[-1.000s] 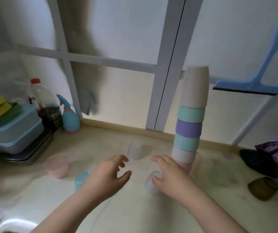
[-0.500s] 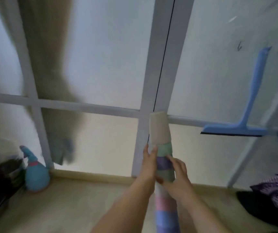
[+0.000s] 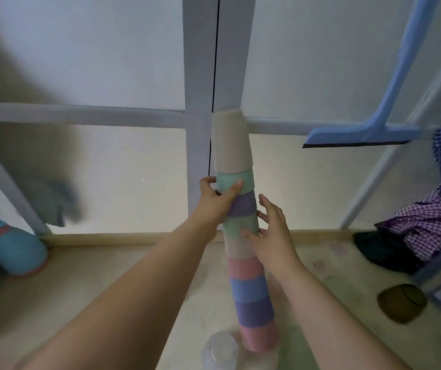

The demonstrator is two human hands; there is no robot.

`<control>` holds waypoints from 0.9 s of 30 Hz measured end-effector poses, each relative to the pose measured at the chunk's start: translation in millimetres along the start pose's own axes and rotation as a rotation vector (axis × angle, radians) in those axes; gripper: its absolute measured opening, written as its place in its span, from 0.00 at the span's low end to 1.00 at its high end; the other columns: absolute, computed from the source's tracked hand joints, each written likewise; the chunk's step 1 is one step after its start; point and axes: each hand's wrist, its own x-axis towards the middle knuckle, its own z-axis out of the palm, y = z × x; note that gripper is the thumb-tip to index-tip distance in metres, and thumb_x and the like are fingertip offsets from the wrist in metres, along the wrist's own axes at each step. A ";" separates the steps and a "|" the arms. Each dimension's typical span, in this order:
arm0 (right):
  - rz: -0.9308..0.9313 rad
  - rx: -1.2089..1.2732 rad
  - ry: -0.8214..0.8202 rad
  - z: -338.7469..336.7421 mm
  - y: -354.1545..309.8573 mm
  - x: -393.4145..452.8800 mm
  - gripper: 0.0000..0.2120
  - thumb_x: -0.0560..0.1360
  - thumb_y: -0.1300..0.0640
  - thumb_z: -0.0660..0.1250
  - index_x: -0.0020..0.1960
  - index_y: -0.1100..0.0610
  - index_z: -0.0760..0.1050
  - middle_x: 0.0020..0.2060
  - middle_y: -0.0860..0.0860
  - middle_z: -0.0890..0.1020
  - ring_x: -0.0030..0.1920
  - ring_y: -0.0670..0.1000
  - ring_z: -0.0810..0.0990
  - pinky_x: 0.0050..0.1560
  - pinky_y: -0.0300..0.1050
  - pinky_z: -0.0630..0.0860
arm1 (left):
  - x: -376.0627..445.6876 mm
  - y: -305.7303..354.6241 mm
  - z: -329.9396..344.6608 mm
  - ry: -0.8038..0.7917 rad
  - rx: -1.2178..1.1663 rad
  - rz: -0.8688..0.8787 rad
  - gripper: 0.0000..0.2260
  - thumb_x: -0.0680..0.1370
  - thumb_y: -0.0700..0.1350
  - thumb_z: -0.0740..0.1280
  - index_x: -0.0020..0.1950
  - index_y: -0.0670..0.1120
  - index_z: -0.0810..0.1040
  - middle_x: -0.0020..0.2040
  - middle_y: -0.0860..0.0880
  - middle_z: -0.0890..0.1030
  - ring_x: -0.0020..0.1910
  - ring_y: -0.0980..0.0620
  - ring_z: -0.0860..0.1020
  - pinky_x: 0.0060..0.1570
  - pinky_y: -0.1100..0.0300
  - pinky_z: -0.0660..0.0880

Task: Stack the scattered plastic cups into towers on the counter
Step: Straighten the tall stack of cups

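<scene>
A tall tower of nested cups (image 3: 243,236) stands on the counter (image 3: 80,276) in front of the window frame (image 3: 214,62), leaning a little toward the top. The left hand (image 3: 218,197) curls round the mint cup just under the beige top cup (image 3: 230,145), thumb across its front. The right hand (image 3: 272,231) has its fingers spread and loosely straight, thumb touching the lower mint band, the rest just beside the stack (steadying, I would say, not gripping). A clear cup (image 3: 220,349) sits at the tower's foot, seemingly upside down, though the blur makes that hard to call. To do this well, she should press straight down along the lean, square the upper cups over the base, and let go slowly, one hand first. A dark bowl (image 3: 402,305) lies well apart on the right.
</scene>
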 end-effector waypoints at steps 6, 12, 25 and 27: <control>0.012 0.002 0.021 -8.5 -0.8 -3.9 0.34 0.70 0.68 0.68 0.71 0.55 0.59 0.65 0.50 0.66 0.60 0.46 0.71 0.59 0.47 0.75 | -5.9 3.1 6.1 -0.076 0.036 0.052 0.25 0.72 0.49 0.71 0.65 0.48 0.65 0.52 0.54 0.79 0.47 0.57 0.80 0.34 0.68 0.78; -0.012 -0.056 -0.011 -22.6 -14.7 -14.9 0.37 0.68 0.60 0.72 0.72 0.53 0.57 0.61 0.47 0.72 0.58 0.46 0.73 0.61 0.52 0.75 | -27.1 8.7 7.0 -0.101 0.062 0.098 0.29 0.64 0.50 0.76 0.62 0.51 0.69 0.57 0.49 0.78 0.51 0.51 0.81 0.48 0.55 0.80; -0.145 -0.058 -0.087 -81.8 -116.4 -46.0 0.34 0.58 0.38 0.71 0.60 0.48 0.68 0.51 0.44 0.80 0.51 0.46 0.80 0.51 0.47 0.79 | -102.7 6.6 24.0 -0.193 0.222 0.258 0.30 0.61 0.51 0.79 0.59 0.53 0.71 0.57 0.50 0.80 0.56 0.51 0.79 0.55 0.46 0.78; -0.145 -0.077 -0.057 -88.1 -117.3 -54.8 0.32 0.56 0.36 0.71 0.56 0.48 0.71 0.48 0.43 0.81 0.48 0.44 0.80 0.46 0.45 0.78 | -113.5 3.6 28.0 -0.212 0.214 0.268 0.31 0.61 0.51 0.78 0.60 0.53 0.71 0.57 0.49 0.80 0.56 0.52 0.79 0.56 0.46 0.78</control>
